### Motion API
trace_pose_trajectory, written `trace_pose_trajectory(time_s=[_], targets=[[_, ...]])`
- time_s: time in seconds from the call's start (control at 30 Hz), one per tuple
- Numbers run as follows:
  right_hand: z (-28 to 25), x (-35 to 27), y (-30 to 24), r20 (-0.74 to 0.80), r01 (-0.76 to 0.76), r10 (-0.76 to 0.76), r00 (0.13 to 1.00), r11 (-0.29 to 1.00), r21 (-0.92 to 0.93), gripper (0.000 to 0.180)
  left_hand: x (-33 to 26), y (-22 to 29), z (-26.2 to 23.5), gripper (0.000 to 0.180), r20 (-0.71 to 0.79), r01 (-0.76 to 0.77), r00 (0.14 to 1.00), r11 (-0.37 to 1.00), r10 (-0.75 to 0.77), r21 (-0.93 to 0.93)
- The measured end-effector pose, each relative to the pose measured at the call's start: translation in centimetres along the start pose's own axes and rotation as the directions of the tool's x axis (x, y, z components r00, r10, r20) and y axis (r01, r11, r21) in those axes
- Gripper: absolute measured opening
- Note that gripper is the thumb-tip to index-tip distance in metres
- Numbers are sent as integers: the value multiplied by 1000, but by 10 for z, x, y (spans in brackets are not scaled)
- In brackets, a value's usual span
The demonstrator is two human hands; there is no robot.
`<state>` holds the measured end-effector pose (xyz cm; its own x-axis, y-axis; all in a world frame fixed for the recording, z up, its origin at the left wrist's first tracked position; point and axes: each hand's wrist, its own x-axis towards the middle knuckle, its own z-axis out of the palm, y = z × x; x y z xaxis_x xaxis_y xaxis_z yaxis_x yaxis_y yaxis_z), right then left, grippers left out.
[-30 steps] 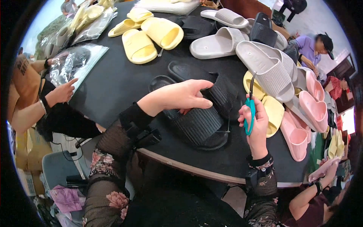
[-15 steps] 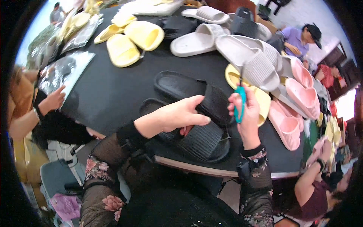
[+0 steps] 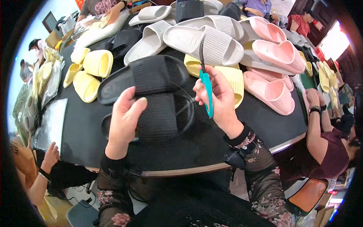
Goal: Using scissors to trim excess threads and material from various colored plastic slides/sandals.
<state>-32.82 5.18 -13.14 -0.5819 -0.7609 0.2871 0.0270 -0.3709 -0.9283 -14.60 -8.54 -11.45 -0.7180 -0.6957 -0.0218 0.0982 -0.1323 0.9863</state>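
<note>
Over the near heel of the black slippers (image 3: 157,117) on the counter (image 3: 219,142), the left hand (image 3: 124,117) has thumb and forefinger parted; whether its hidden fingers grip, I cannot tell. Right of the pair, the right hand (image 3: 221,102) grips teal-handled scissors (image 3: 206,90), blades upward. Grey slippers (image 3: 189,38) crowd beyond it, pink slippers (image 3: 278,55) right, yellow slippers (image 3: 98,62) left. Beyond, a co-worker's shirt (image 3: 104,5) bears lettering.

Workshop, packing sort, by look of it — black desk (image 3: 215,149) heaped with grey slides (image 3: 211,42), pink slides (image 3: 279,56), yellow slides (image 3: 97,62); teal-handled scissors (image 3: 207,89) out, plastic bag (image 3: 51,123) at edge — co-workers (image 3: 329,155) on several sides.
</note>
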Motion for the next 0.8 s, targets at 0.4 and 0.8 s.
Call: trace_pose_trajectory(time_s=[0.4, 0.8], targets=[[20, -14, 17, 336, -106, 254, 907, 910, -401, 54, 18, -14, -30, 54, -235, -265, 928, 956, 289, 127], [29, -16, 18, 239, -159, 311, 920, 852, -498, 43, 27, -23, -42, 39, -239, -264, 944, 955, 226, -137]])
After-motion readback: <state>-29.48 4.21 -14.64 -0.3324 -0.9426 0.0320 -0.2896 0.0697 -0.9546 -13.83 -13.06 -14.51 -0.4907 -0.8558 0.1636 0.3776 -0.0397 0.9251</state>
